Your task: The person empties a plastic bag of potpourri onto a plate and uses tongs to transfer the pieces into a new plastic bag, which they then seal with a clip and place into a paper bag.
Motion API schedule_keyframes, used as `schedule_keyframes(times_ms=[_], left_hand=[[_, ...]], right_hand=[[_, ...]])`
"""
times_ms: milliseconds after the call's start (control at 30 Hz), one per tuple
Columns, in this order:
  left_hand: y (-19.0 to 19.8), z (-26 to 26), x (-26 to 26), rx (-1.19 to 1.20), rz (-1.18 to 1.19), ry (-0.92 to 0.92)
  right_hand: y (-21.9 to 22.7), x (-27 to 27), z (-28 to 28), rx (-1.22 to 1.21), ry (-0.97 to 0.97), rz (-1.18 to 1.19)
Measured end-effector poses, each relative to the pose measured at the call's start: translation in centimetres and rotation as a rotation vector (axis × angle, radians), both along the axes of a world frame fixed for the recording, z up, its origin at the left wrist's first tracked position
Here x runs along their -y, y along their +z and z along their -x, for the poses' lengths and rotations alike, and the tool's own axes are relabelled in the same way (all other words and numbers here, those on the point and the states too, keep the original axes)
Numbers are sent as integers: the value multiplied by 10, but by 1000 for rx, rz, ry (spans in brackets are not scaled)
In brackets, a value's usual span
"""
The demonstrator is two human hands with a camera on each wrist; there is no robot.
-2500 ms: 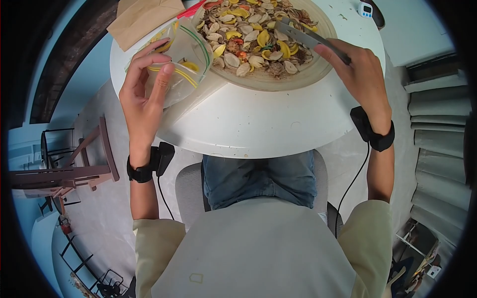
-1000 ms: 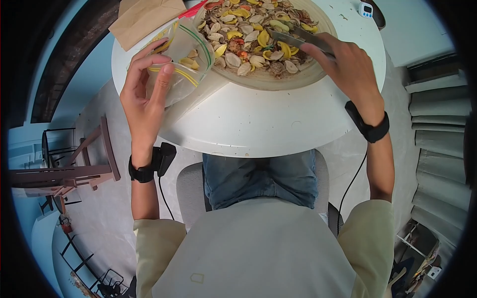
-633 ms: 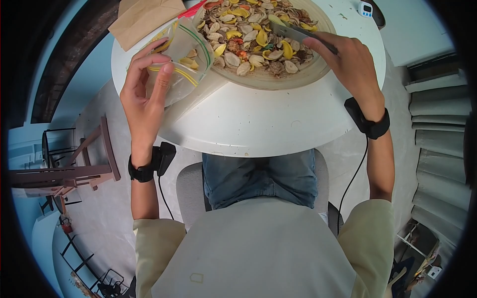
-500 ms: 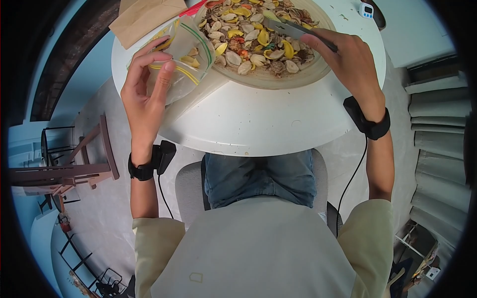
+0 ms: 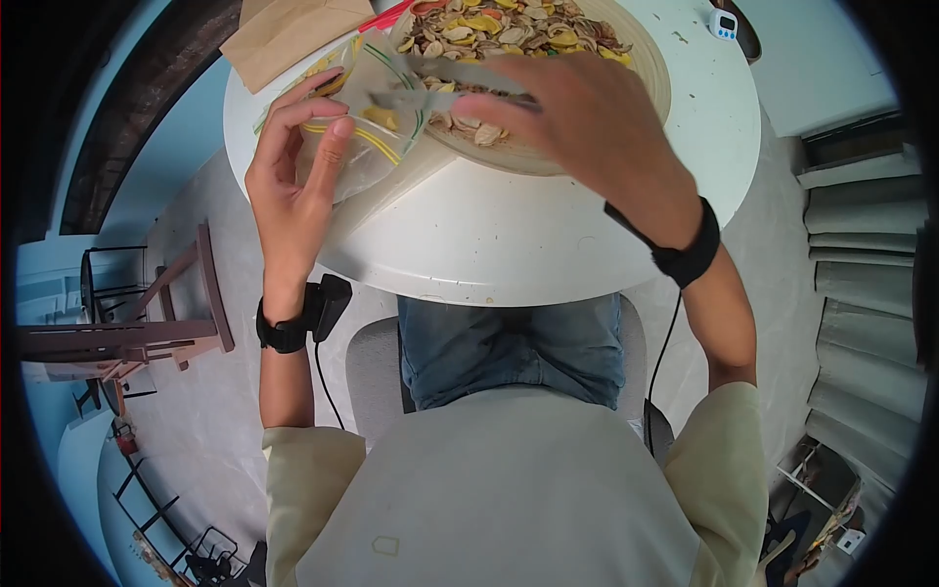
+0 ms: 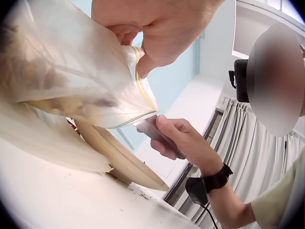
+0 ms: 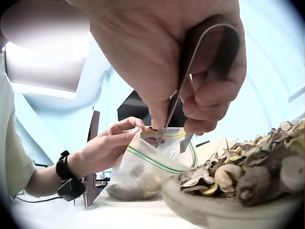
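My left hand (image 5: 298, 181) holds the zip bag (image 5: 360, 178) by its rim, thumb and fingers spreading the mouth apart. Through the clear plastic, yellow and pale dried pieces show inside. Metal tongs (image 7: 224, 45), bent in a U, are gripped in my right hand (image 5: 602, 137). Their two arms stand apart in the head view, with the tips at the bag's mouth. The right wrist view has the tips over the opening too. Dried petals and pods (image 5: 562, 41), brown, cream and yellow, cover a round tray (image 5: 655, 93) behind my right hand.
A brown paper bag (image 5: 293, 34) lies at the table's back left, beside a red strip (image 5: 386, 20). A small white timer (image 5: 723, 24) sits at the back right. The white table (image 5: 509, 240) has a rounded front edge with scattered crumbs.
My right hand has swung left from the tray to the bag's mouth. The tongs' arms, earlier closed on a pale green-yellow piece, are now apart. My left hand has stayed at the bag.
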State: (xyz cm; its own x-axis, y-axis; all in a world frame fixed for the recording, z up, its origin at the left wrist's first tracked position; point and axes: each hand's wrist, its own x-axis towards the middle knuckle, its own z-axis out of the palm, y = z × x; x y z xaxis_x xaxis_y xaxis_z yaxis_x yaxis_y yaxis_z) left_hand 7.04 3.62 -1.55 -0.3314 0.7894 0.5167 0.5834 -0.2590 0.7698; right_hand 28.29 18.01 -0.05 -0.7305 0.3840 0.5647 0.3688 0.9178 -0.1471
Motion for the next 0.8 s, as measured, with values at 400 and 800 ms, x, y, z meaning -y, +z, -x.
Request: schedule_keyframes(times_ms=[400,800], left_hand=[[-2,0,0,-7,-18,-18],[-3,1,0,3,0,-10]], right_hand=[[8,-58,-97,148,-560,281],[-11,-58,-70,114,-352,225]])
